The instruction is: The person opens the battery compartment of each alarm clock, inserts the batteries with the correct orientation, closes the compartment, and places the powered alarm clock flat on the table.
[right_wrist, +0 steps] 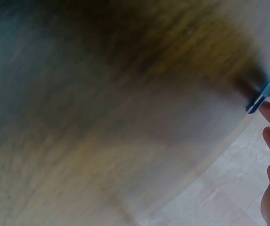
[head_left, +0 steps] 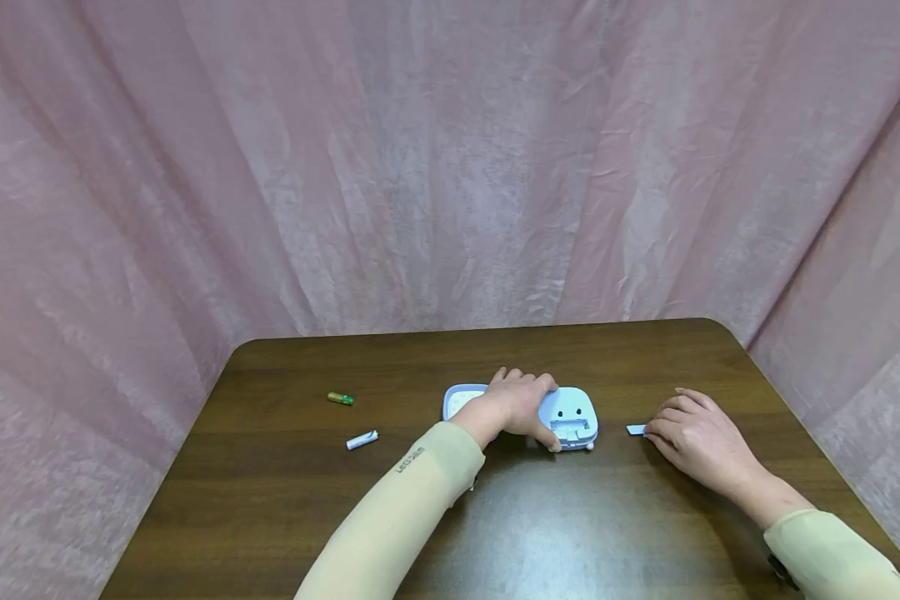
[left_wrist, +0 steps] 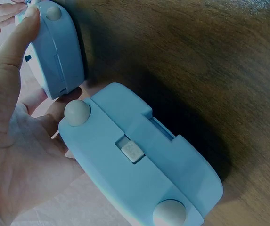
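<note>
My left hand (head_left: 516, 403) grips a light-blue plastic case (head_left: 574, 402) on the table, thumb on its near edge. The case has two dark round holes and an uncovered recessed battery compartment (head_left: 570, 427). Left of it, partly hidden under that hand and wrist, is a second blue piece with a white face (head_left: 462, 400). The left wrist view shows this blue piece (left_wrist: 135, 141) with two round white feet and a small white slider. To the right, my right hand (head_left: 696, 435) pinches a small flat light-blue battery cover (head_left: 635, 430) between thumb and fingers, close over the tabletop.
A green battery (head_left: 341, 398) and a white-and-blue battery (head_left: 362, 439) lie apart on the left of the brown wooden table (head_left: 285, 517). Behind the table's far edge hangs a pink curtain (head_left: 450, 167), which also runs along both sides.
</note>
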`<state>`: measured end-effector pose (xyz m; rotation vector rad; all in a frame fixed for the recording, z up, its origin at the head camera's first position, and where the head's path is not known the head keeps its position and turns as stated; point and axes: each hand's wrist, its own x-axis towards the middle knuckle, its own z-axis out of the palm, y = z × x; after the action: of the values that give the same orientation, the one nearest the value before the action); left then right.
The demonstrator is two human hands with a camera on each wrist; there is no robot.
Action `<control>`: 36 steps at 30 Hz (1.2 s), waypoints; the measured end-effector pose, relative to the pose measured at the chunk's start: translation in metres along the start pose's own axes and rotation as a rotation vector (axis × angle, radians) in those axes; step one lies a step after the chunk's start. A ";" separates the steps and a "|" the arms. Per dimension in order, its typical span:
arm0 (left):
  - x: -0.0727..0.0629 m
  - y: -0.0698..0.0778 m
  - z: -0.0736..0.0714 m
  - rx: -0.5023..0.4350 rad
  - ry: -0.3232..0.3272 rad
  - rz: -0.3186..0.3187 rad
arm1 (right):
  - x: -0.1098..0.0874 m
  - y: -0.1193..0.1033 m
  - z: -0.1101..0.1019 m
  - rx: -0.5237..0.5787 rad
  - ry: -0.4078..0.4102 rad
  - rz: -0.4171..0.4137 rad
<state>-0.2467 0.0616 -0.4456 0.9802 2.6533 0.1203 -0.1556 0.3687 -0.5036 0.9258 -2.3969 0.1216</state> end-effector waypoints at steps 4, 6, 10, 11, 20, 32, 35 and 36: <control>-0.001 -0.002 -0.002 -0.005 0.002 -0.001 | 0.003 0.000 0.001 0.011 0.008 0.010; -0.001 -0.002 -0.003 -0.009 -0.001 -0.002 | 0.004 0.001 0.001 0.016 0.009 0.023; -0.001 -0.003 -0.003 -0.019 -0.005 -0.003 | 0.008 -0.001 -0.002 0.032 -0.014 0.079; -0.001 -0.003 -0.004 -0.020 -0.004 -0.003 | 0.009 -0.001 -0.003 0.036 -0.023 0.101; 0.001 -0.003 -0.003 -0.022 -0.006 0.000 | 0.027 -0.009 -0.010 0.134 -0.110 0.259; 0.003 -0.004 -0.004 -0.006 -0.003 -0.007 | 0.057 -0.021 0.006 0.292 -0.256 0.278; 0.004 -0.004 -0.004 0.001 -0.002 -0.007 | 0.063 -0.024 0.010 0.320 -0.290 0.287; 0.004 -0.004 -0.004 0.003 -0.002 -0.008 | 0.064 -0.025 0.012 0.330 -0.299 0.291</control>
<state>-0.2537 0.0613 -0.4441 0.9705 2.6564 0.1133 -0.1838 0.3084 -0.4819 0.7709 -2.8381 0.5359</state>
